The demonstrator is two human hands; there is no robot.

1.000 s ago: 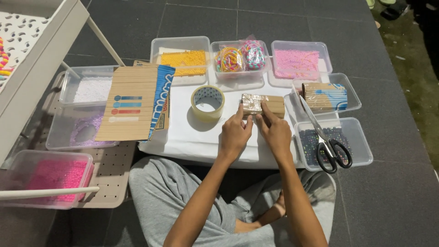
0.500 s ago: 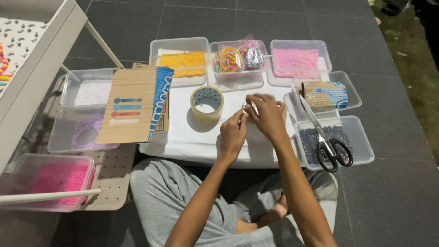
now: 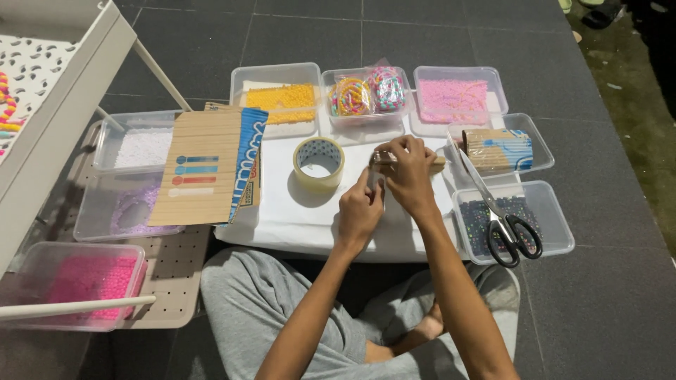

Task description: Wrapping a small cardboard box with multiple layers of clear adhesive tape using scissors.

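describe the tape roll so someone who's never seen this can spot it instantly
Find the white sheet spread on the dark tiled floor among clear plastic tubs. The tape roll stands on it, just left of the person's left hand and below the tub of yellow beads. It is the only ring there: pale yellowish, hollow-centred.

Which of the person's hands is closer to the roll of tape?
Left. The left hand sits just right of the tape roll, slightly nearer the person; the right hand is farther right, beyond it.

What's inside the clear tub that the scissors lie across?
The clear tub holds small dark beads. The scissors lie across its rim, covering some of them; the tub's floor is hidden.
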